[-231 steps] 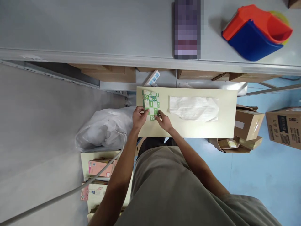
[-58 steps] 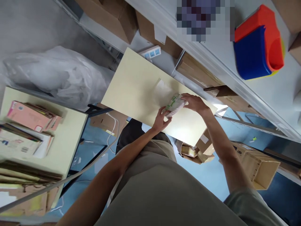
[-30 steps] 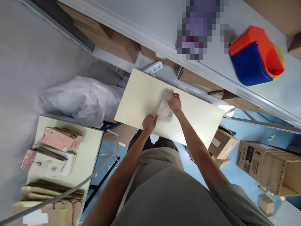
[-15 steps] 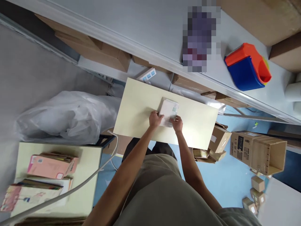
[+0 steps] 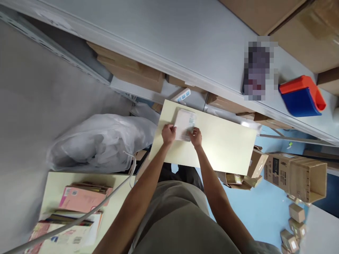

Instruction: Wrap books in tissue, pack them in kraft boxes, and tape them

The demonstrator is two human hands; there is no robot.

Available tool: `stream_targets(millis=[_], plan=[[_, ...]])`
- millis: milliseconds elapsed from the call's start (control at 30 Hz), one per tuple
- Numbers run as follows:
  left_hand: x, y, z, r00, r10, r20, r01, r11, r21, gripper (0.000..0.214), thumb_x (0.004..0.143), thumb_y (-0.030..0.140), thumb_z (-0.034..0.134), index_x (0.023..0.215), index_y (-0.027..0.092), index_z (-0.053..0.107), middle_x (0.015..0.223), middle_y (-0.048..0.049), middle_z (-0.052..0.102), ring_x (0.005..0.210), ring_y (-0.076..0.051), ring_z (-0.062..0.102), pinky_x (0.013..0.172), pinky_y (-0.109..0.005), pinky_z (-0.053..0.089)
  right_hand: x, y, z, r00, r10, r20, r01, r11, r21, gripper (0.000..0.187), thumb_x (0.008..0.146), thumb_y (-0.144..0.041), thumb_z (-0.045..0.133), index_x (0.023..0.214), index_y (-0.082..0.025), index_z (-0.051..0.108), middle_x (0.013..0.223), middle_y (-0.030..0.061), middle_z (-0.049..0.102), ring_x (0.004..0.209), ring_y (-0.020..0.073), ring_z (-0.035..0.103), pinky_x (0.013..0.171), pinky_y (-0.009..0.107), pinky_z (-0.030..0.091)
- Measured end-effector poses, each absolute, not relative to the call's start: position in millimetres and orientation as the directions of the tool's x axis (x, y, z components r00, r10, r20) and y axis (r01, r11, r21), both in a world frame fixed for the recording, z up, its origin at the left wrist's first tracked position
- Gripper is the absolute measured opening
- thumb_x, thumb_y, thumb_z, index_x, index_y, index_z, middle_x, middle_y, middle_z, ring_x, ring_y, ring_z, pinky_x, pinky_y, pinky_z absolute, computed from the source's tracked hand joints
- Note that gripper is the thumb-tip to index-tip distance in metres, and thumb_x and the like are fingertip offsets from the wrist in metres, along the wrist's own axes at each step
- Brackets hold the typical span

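Note:
A pale, whitish rectangular packet [image 5: 183,123], looking like a thin box or small book, is held over the cream tabletop [image 5: 222,141]. It has a small blue-green print on its right side; motion blurs the details. My left hand [image 5: 168,134] grips its left edge with the thumb on top. At the lower right corner, my right hand [image 5: 195,137] pinches it with curled fingers. Whether the packet touches the tabletop or hovers just above it, I cannot tell.
Stacked books and pink booklets [image 5: 83,198] lie on a second table at left, crossed by a grey cable [image 5: 87,214]. A clear plastic bag [image 5: 92,144] bulges behind it. Above runs a grey shelf [image 5: 169,46] with a red-blue tape dispenser [image 5: 302,97]. Cardboard boxes [image 5: 293,174] stand at right.
Both hands have moved the packet leftward over the tabletop, toward its left end. The whole view has also shifted, with the surroundings now further right and slightly lower.

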State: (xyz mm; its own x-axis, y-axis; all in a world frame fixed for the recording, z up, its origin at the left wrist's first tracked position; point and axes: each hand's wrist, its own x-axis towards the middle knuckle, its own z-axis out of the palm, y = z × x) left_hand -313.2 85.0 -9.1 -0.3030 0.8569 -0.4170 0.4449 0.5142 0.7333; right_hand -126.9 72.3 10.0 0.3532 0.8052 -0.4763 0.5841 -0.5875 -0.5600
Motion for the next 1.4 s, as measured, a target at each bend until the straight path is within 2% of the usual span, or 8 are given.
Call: stream_targets(millis=[133,233,367,600,767,933,1133,1400], plan=[[-360.4,105.0,-9.9,-0.378,0.816,-0.437,0.414,0.571,0.709,0.007,0.096,0.021,0.077,0.100,0.016,0.073,0.100,-0.0113,0.079,0.094,-0.024,0.072,0.099,-0.040,0.056,-178.2,104.4,9.6,0.309,0.815,-0.489,0.656,-0.556,-0.511,0.041,0.088,-0.034,0.075,0.126,-0.025,0.066,0.120,0.0092,0.079,0.103,0.0252,0.076,0.099,0.043,0.061],[-363.2,101.7,-4.3,-0.390,0.814,-0.430,0.387,0.569,0.726,0.005,0.095,0.019,0.077,0.098,0.018,0.073,0.093,-0.0084,0.079,0.093,-0.024,0.072,0.096,-0.039,0.057,-186.4,107.0,20.2,0.300,0.826,-0.477,0.691,-0.533,-0.488,0.039,0.089,-0.028,0.072,0.127,-0.025,0.066,0.123,0.0101,0.079,0.106,0.0255,0.077,0.102,0.044,0.060],[-350.1,70.0,9.8,-0.427,0.841,-0.332,0.358,0.495,0.792,0.017,0.091,0.011,0.067,0.103,0.021,0.074,0.101,-0.0085,0.079,0.095,-0.024,0.074,0.099,-0.040,0.060,-173.5,75.5,45.3,0.212,0.864,-0.457,0.657,-0.472,-0.588,0.042,0.091,-0.026,0.070,0.132,-0.022,0.064,0.130,0.0128,0.077,0.101,0.0232,0.080,0.099,0.041,0.062],[-324.8,-51.6,43.5,-0.493,0.831,-0.259,0.235,0.413,0.880,0.027,0.093,0.012,0.061,0.114,0.020,0.075,0.102,-0.0078,0.080,0.091,-0.021,0.076,0.090,-0.036,0.065,-139.9,-40.5,85.4,0.018,0.914,-0.404,0.554,-0.346,-0.758,0.037,0.096,-0.044,0.067,0.126,-0.024,0.069,0.124,0.0140,0.080,0.110,0.0292,0.080,0.098,0.045,0.066],[-300.8,-164.1,76.9,-0.541,0.817,-0.201,0.226,0.371,0.901,0.023,0.094,0.017,0.066,0.114,0.021,0.076,0.103,-0.0072,0.081,0.092,-0.021,0.077,0.091,-0.037,0.065,-113.1,-127.1,97.3,-0.143,0.917,-0.372,0.480,-0.264,-0.837,0.038,0.096,-0.048,0.063,0.123,-0.023,0.071,0.112,0.0114,0.082,0.103,0.0276,0.080,0.096,0.044,0.066],[-275.3,-282.2,113.4,-0.575,0.793,-0.203,0.143,0.341,0.929,0.024,0.094,0.028,0.071,0.115,0.022,0.078,0.101,-0.0067,0.081,0.094,-0.022,0.077,0.091,-0.036,0.064,-93.1,-197.7,107.4,-0.272,0.901,-0.338,0.333,-0.241,-0.912,0.050,0.093,-0.062,0.068,0.119,-0.021,0.072,0.107,0.0110,0.080,0.095,0.0259,0.078,0.088,0.044,0.066],[-274.2,-386.3,149.4,-0.716,0.670,-0.198,0.030,0.312,0.950,0.029,0.087,0.039,0.075,0.111,0.021,0.080,0.095,-0.0062,0.080,0.085,-0.021,0.076,0.086,-0.036,0.063,-111.2,-256.6,131.5,-0.430,0.861,-0.271,0.258,-0.171,-0.951,0.049,0.092,-0.064,0.073,0.117,-0.021,0.075,0.105,0.0106,0.081,0.094,0.0261,0.077,0.089,0.044,0.066],[-314.7,-459.4,180.9,-0.874,0.472,-0.117,-0.031,0.187,0.982,0.040,0.083,0.047,0.077,0.111,0.020,0.079,0.087,-0.0044,0.078,0.082,-0.021,0.074,0.083,-0.035,0.062,-162.7,-317.7,167.7,-0.626,0.762,-0.165,0.207,-0.042,-0.977,0.049,0.095,-0.062,0.071,0.120,-0.021,0.076,0.109,0.0108,0.082,0.098,0.0266,0.079,0.094,0.043,0.065]])
